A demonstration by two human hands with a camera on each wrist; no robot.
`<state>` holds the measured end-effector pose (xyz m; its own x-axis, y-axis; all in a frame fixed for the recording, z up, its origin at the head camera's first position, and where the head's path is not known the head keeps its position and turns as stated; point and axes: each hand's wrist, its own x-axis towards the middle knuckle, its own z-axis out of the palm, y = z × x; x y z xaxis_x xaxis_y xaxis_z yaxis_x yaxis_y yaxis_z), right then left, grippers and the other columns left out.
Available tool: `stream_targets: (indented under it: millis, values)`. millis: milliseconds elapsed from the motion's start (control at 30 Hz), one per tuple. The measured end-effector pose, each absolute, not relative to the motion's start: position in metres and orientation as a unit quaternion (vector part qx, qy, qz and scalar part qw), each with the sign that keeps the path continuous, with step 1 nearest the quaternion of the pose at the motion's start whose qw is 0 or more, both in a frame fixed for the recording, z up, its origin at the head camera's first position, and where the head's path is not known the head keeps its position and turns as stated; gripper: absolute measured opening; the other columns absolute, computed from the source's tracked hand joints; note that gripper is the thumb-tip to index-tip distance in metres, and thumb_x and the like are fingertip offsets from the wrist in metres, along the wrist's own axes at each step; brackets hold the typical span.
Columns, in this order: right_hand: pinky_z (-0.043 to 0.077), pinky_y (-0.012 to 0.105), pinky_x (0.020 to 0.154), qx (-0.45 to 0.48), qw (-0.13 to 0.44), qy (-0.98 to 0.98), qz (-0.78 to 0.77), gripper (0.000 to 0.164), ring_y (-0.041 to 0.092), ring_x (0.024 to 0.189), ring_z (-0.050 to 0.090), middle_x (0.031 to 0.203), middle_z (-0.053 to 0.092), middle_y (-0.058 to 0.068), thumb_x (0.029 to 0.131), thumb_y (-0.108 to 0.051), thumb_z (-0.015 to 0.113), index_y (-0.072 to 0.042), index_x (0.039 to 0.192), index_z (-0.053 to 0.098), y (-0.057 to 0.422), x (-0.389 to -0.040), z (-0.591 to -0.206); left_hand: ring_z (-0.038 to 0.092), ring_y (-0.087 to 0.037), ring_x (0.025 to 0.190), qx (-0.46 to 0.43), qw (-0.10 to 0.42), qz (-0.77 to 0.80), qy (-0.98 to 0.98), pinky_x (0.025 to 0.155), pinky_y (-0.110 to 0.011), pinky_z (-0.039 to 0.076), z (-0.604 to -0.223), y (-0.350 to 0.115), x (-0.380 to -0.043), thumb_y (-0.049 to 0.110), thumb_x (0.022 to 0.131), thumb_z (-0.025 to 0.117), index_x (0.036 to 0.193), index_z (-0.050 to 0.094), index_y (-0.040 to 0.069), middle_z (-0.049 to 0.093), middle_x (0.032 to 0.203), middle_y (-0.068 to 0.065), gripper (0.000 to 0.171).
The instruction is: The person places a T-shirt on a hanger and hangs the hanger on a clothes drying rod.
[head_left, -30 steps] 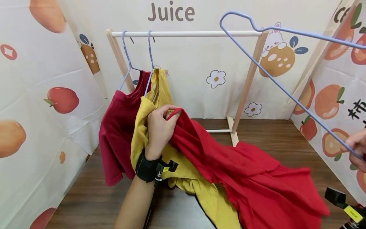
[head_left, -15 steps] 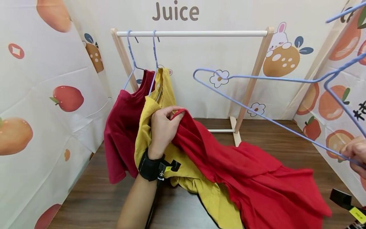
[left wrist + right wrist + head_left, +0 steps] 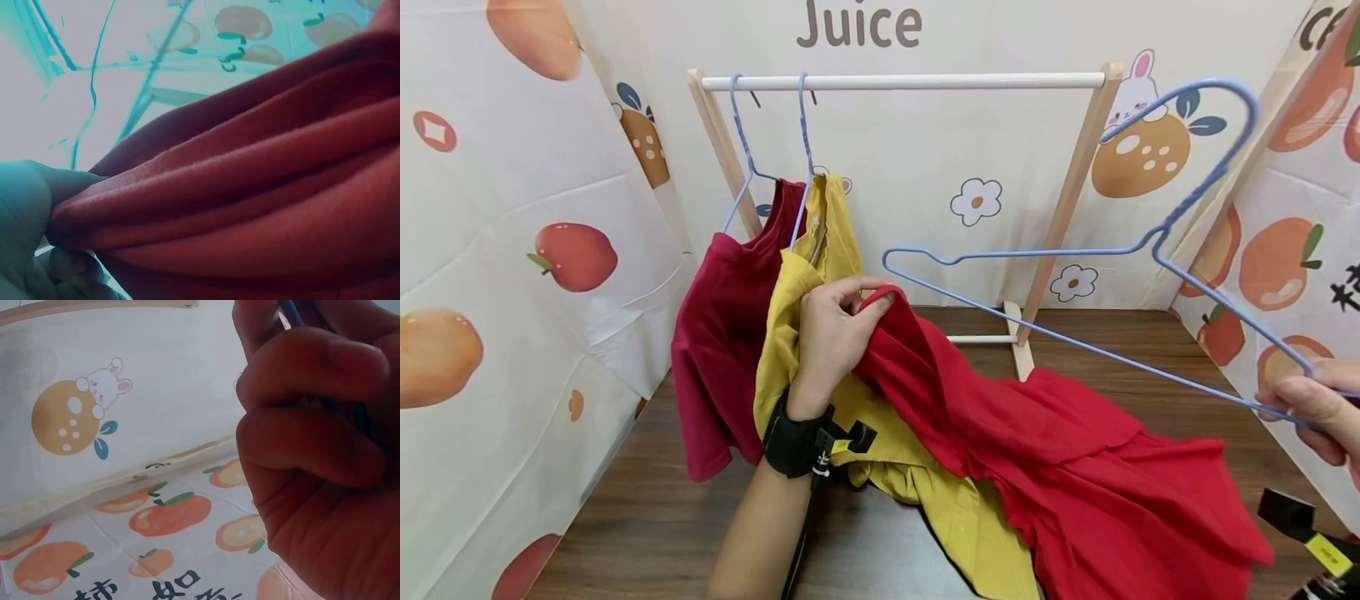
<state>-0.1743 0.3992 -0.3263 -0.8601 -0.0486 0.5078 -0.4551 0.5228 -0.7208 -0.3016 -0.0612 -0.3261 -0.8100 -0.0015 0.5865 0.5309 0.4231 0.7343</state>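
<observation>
My left hand pinches the upper edge of a bright red garment, whose folds spread down to the right over the table. In the left wrist view the red cloth stretches away from thumb and fingers. At the right edge, my right hand grips a blue wire hanger near one end; its hook points up and its other end reaches left above the red garment. Curled fingers around the blue wire fill the right wrist view. A yellow garment hangs directly behind the left hand.
A wooden rack with a white rail stands at the back. On its left side hang a dark red shirt and the yellow garment, each on a blue hanger. Fruit-printed cloth walls enclose the brown table.
The hanger has come down and turned in the right hand, so its hook now shows and its far end sits lower and further left. The left hand keeps its hold on the red garment.
</observation>
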Motion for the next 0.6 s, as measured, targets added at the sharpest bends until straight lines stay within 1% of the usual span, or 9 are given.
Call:
stream_targets:
  millis: [33, 67, 200, 267, 367, 467, 500, 600]
  values:
    - [0.018, 0.023, 0.036, 0.148, 0.227, -0.862, 0.429, 0.052, 0.009, 0.035, 0.028, 0.046, 0.036, -0.009, 0.099, 0.015, 0.046, -0.026, 0.08, 0.072, 0.396, -0.175, -0.324, 0.038, -0.014, 0.047, -0.171, 0.257, -0.514, -0.8, 0.046, -0.025, 0.025, -0.325, -0.06, -0.3, 0.02, 0.089, 0.08, 0.097, 0.082, 0.02, 0.044, 0.053, -0.001, 0.009]
    - [0.018, 0.024, 0.037, 0.164, 0.234, -0.861, 0.421, 0.05, 0.007, 0.036, 0.03, 0.048, 0.037, -0.008, 0.098, 0.016, 0.046, -0.023, 0.081, 0.071, 0.392, -0.175, -0.322, 0.037, -0.014, 0.047, -0.176, 0.253, -0.516, -0.799, 0.046, -0.025, 0.025, -0.325, -0.059, -0.299, 0.02, 0.089, 0.079, 0.098, 0.082, 0.021, 0.044, 0.053, -0.001, 0.009]
    - [0.021, 0.023, 0.039, 0.203, 0.254, -0.859, 0.395, 0.041, 0.004, 0.04, 0.033, 0.054, 0.038, -0.009, 0.097, 0.02, 0.046, -0.012, 0.083, 0.068, 0.374, -0.178, -0.316, 0.037, -0.015, 0.046, -0.194, 0.233, -0.518, -0.8, 0.044, -0.026, 0.025, -0.325, -0.053, -0.293, 0.019, 0.09, 0.079, 0.098, 0.082, 0.021, 0.044, 0.054, 0.0, 0.009]
    - [0.022, 0.022, 0.04, 0.222, 0.265, -0.858, 0.381, 0.038, 0.003, 0.041, 0.033, 0.055, 0.038, -0.009, 0.095, 0.021, 0.047, -0.008, 0.084, 0.067, 0.365, -0.18, -0.312, 0.039, -0.014, 0.047, -0.202, 0.225, -0.51, -0.805, 0.044, -0.027, 0.027, -0.326, -0.049, -0.292, 0.02, 0.09, 0.078, 0.099, 0.081, 0.022, 0.045, 0.055, 0.001, 0.009]
    - [0.023, 0.021, 0.04, 0.215, 0.264, -0.863, 0.373, 0.036, 0.001, 0.043, 0.034, 0.054, 0.039, -0.01, 0.095, 0.02, 0.05, -0.01, 0.086, 0.068, 0.355, -0.181, -0.308, 0.041, -0.013, 0.048, -0.21, 0.227, -0.501, -0.808, 0.045, -0.027, 0.03, -0.326, -0.045, -0.292, 0.019, 0.091, 0.077, 0.099, 0.081, 0.02, 0.046, 0.055, 0.001, 0.009]
    - [0.023, 0.021, 0.041, 0.21, 0.262, -0.869, 0.364, 0.036, 0.0, 0.043, 0.033, 0.054, 0.039, -0.01, 0.094, 0.02, 0.052, -0.011, 0.086, 0.068, 0.353, -0.181, -0.306, 0.041, -0.014, 0.048, -0.2, 0.241, -0.498, -0.809, 0.046, -0.026, 0.03, -0.326, -0.046, -0.294, 0.019, 0.091, 0.077, 0.099, 0.08, 0.018, 0.047, 0.056, 0.0, 0.008]
    - [0.023, 0.021, 0.041, 0.205, 0.263, -0.87, 0.365, 0.037, 0.0, 0.043, 0.033, 0.053, 0.039, -0.011, 0.094, 0.019, 0.052, -0.012, 0.085, 0.068, 0.353, -0.18, -0.307, 0.041, -0.014, 0.048, -0.192, 0.248, -0.498, -0.808, 0.046, -0.026, 0.029, -0.326, -0.048, -0.295, 0.018, 0.091, 0.077, 0.098, 0.08, 0.017, 0.047, 0.056, 0.0, 0.007]
    - [0.022, 0.02, 0.04, 0.214, 0.265, -0.864, 0.37, 0.038, 0.001, 0.042, 0.033, 0.053, 0.038, -0.01, 0.094, 0.021, 0.05, -0.011, 0.082, 0.067, 0.361, -0.179, -0.31, 0.041, -0.013, 0.048, -0.167, 0.261, -0.501, -0.808, 0.046, -0.024, 0.029, -0.326, -0.053, -0.3, 0.018, 0.091, 0.077, 0.095, 0.079, 0.014, 0.047, 0.056, -0.001, 0.006]
